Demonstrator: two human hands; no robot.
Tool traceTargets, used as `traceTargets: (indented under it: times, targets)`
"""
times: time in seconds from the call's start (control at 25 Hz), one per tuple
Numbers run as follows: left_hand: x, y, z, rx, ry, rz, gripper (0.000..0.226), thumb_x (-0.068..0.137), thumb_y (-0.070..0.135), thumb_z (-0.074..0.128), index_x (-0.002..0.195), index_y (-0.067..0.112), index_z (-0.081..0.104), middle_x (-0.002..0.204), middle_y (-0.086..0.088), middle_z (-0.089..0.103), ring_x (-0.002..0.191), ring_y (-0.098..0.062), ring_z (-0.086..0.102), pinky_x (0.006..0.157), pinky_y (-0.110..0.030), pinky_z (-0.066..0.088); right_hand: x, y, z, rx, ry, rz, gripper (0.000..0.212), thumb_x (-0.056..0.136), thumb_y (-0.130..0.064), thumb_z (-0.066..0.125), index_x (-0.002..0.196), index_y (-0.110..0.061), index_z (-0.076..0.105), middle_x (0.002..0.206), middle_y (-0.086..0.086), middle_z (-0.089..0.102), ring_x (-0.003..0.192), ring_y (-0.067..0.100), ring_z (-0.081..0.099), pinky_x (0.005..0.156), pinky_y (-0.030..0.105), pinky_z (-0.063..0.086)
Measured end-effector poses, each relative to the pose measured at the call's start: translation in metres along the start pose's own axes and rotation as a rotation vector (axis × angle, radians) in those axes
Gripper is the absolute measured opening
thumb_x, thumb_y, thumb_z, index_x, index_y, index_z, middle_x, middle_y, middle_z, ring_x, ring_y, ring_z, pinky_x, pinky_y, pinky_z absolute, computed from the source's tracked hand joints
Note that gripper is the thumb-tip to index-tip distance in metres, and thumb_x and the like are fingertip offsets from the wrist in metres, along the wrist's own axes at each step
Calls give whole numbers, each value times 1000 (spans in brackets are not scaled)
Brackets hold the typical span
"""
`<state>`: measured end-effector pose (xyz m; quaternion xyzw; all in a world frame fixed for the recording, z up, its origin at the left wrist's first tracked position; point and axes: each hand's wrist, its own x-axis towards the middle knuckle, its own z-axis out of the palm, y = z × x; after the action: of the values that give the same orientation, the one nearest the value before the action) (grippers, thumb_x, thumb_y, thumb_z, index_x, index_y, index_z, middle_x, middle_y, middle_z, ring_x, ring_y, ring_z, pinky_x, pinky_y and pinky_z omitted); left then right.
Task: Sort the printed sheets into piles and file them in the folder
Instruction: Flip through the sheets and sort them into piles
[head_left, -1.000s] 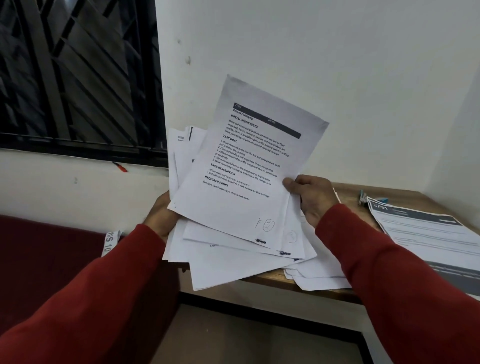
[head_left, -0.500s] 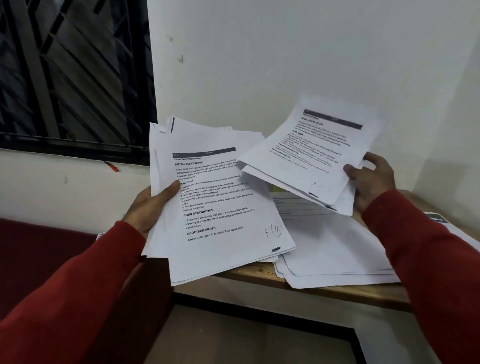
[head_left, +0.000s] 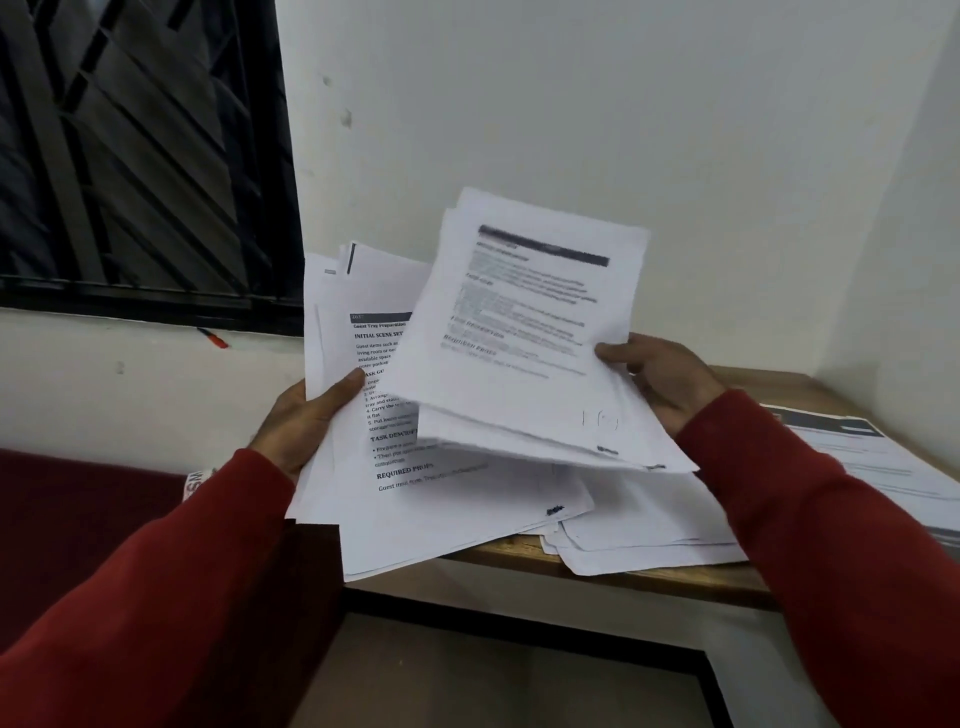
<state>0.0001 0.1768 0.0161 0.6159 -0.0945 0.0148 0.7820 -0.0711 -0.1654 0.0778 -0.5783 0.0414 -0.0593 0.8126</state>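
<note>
Above the wooden desk (head_left: 613, 569) edge, left hand (head_left: 306, 415) gripping a fanned stack of printed sheets (head_left: 415, 499), thumb on top; right hand (head_left: 662, 382) pinching a smaller bundle (head_left: 524, 353) overlapping it; more loose sheets (head_left: 649, 530) lying on the desk beneath

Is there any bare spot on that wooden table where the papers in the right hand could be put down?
Little shows. A bare strip of table runs along its front edge, and a patch lies by the wall behind the right hand. The middle is crowded with loose sheets, and a printed pile fills the right end.
</note>
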Motion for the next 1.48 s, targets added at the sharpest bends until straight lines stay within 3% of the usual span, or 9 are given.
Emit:
traceTargets:
  times: [0.16,0.28,0.4,0.6,0.84,0.96,1.2,1.36,1.48]
  targets:
    - [1,-3,10,67,-5,26,14,94,16,65,105,10,70,95,-8,77,81,-19,74,66,-30,58,-5,25,37,-192,-184,73,26,94,0,57,119,6,63,109,23,71,88,33,72,70,41,62]
    - [1,-6,13,72,-7,55,15,94,0,58,92,10,69,82,-6,74,66,-14,71,57,-25,56,-2,35,45,-381,-103,-52,14,91,-3,65,103,2,68,90,14,75,74,24,72,60,28,58]
    - [0,-8,12,65,-21,57,9,92,10,66,100,10,71,95,-12,75,77,-21,73,66,-32,59,2,36,43,-379,-6,-154,13,88,-3,69,99,5,70,92,19,75,79,30,73,74,38,61]
    - [-1,-7,15,-44,-8,53,41,88,32,68,118,3,66,106,-13,75,94,-28,72,82,-41,59,5,26,37,-327,109,-262,14,87,-1,69,100,4,71,100,24,73,84,33,70,86,50,58]
    - [-4,-6,17,-13,1,98,14,87,5,70,100,5,67,82,-3,77,66,-13,73,55,-24,57,2,32,45,-348,52,-275,16,83,-2,73,98,5,72,99,25,73,86,37,70,89,51,57]
    - [-10,-3,20,-86,-27,115,30,77,25,73,99,6,64,73,2,76,62,-10,72,52,-22,55,6,31,45,-285,107,-294,8,84,-2,72,92,0,74,94,21,74,87,36,71,89,54,56]
    - [-9,-2,18,-104,-37,47,43,81,32,72,117,9,67,105,-8,76,92,-24,74,71,-33,61,12,27,37,-217,207,-302,6,86,-2,70,91,-5,73,92,16,75,82,33,72,83,47,59]
    - [-7,-1,15,-42,22,51,37,84,35,72,113,12,69,105,-5,77,93,-21,74,75,-31,60,6,30,37,-250,9,-194,14,89,-4,68,102,1,71,90,10,73,74,20,68,67,33,58]
    - [-8,0,17,-37,9,38,48,79,44,69,116,13,67,104,-4,77,92,-19,74,74,-29,61,10,30,37,-276,73,-222,10,88,-4,69,96,1,72,83,8,74,67,18,69,64,31,58]
